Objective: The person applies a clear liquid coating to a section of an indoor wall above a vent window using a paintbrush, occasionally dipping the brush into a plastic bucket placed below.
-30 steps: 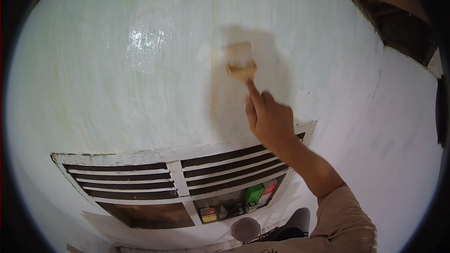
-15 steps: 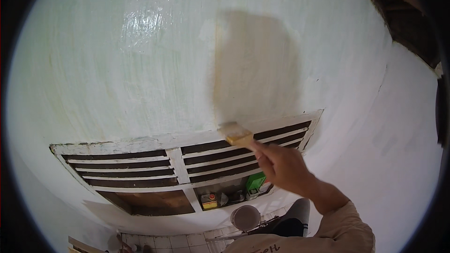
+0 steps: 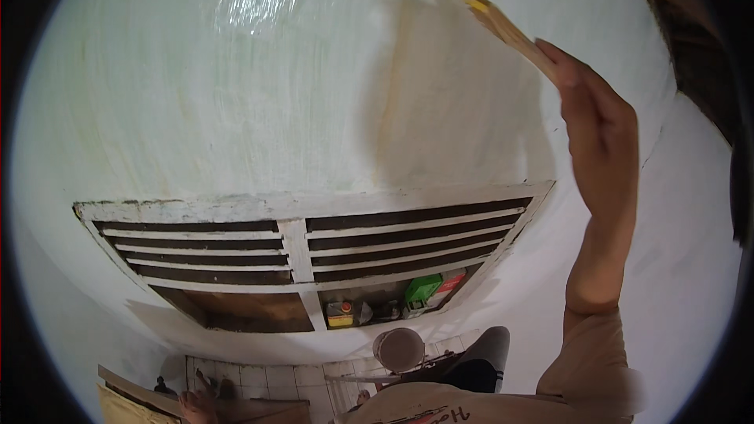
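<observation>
My right hand is raised high on the right, fingers closed round the wooden handle of a flat paintbrush. Its pale bristles point up and left, at or close to the wall; whether they touch is hard to tell. The wall is streaked pale green and white, with a wet, shiny patch at upper left. Low at the lower left, a small, partly hidden hand, apparently my left hand, seems closed at the edge of a wooden board.
Below the painted wall runs a white slatted vent frame. Under its slats, a yellow container and a green box stand in an opening. A round bucket is below, near my leg, above the tiled floor.
My right hand has carried the paintbrush from the top of the vent frame up and to the right along the wall. The view has shifted slightly, showing more of the board at lower left.
</observation>
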